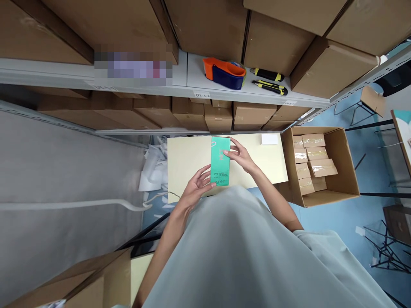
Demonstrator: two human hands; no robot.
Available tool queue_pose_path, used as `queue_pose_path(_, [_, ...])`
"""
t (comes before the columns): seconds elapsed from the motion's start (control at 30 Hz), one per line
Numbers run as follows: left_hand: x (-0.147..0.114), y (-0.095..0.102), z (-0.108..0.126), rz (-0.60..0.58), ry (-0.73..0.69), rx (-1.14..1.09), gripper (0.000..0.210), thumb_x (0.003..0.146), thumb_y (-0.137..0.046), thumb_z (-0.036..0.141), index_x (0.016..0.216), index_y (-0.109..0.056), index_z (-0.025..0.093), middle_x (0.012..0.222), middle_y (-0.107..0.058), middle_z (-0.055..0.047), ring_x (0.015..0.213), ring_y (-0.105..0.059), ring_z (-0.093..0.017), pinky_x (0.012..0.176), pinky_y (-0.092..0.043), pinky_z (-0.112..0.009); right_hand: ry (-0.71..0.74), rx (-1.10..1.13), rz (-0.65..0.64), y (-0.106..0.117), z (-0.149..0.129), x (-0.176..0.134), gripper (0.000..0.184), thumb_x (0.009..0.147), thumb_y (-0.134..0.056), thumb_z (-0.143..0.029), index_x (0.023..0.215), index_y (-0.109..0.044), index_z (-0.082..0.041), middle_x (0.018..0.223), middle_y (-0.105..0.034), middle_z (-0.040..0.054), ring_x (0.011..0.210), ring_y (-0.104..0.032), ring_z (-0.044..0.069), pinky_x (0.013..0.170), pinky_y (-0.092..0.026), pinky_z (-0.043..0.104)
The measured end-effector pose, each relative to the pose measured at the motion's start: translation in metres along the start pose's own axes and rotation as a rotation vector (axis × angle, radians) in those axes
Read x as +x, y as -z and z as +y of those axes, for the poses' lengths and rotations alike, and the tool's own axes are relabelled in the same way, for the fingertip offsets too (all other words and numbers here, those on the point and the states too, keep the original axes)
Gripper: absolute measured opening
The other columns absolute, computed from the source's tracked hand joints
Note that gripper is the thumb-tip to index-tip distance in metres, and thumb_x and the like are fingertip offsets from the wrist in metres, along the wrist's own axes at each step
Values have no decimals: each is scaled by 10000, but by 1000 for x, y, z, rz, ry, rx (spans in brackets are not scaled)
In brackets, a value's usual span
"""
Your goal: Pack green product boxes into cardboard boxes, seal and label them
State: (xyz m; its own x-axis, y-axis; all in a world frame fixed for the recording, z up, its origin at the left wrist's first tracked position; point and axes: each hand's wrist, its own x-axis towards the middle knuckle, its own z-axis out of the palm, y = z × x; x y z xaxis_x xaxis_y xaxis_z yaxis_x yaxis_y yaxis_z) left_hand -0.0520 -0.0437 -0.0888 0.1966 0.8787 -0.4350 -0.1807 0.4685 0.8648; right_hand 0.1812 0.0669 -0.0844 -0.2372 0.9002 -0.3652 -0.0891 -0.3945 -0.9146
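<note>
Teal box (220,164), shelf label (202,94): lettering too small to read.

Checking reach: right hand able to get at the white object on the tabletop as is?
Likely yes: nothing visible stands between the right hand and the white object, though that hand would first have to release the green box.

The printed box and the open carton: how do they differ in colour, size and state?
The printed box is green; the open carton is brown. The printed box looks much smaller than the open carton. The left hand and right hand hold the printed box; the open carton holds brown packages.
</note>
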Motion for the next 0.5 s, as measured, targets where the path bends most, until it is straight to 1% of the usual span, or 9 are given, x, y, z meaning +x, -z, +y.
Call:
queue_pose_path(0.17, [1, 5, -5, -31, 6, -5, 981, 677, -1028, 516, 1531, -612, 269, 1428, -751, -184, 1337, -740, -359, 1164, -585, -553, 25, 1, 21, -1, 4, 0, 980, 704, -1020, -553, 1563, -607, -327, 1261, -755, 56, 1049, -809, 233, 1018, -661, 396])
queue_pose_path(0.27, [1, 7, -7, -16, 2, 36, 969, 663, -1027, 550, 1500, -635, 259, 1449, -740, -195, 1312, -748, -367, 1135, -607, -551, 26, -14, 36, -2, 7, 0, 974, 691, -1017, -572, 1543, -612, -328, 1235, -752, 50, 1013, -807, 231, 1006, -663, 405])
queue_pose_path(0.37, [0, 4, -6, 54, -1, 134, 931, 654, -1008, 595, 1454, -659, 270, 1549, -673, -190, 1332, -727, -381, 1061, -651, -524, 29, -61, 97, -4, 10, 0, 998, 659, -1026, -585, 1525, -611, -315, 1214, -742, 49, 955, -792, 217, 969, -669, 396])
queue_pose_path(0.43, [-1, -4, -4, 128, -19, 215, 938, 684, -976, 619, 1489, -633, 280, 1580, -635, -184, 1364, -702, -385, 1020, -666, -515, 37, -96, 149, -5, 13, 0, 994, 657, -1019, -604, 1510, -605, -305, 1203, -737, 51, 941, -773, 210, 951, -669, 388])
queue_pose_path(0.5, [-2, -14, -2, 208, -72, 330, 952, 726, -945, 622, 1545, -594, 286, 1579, -617, -181, 1384, -679, -382, 1021, -660, -521, 44, -112, 198, -7, 15, 0, 983, 667, -1002, -632, 1495, -593, -297, 1187, -733, 52, 934, -753, 206, 932, -667, 380])
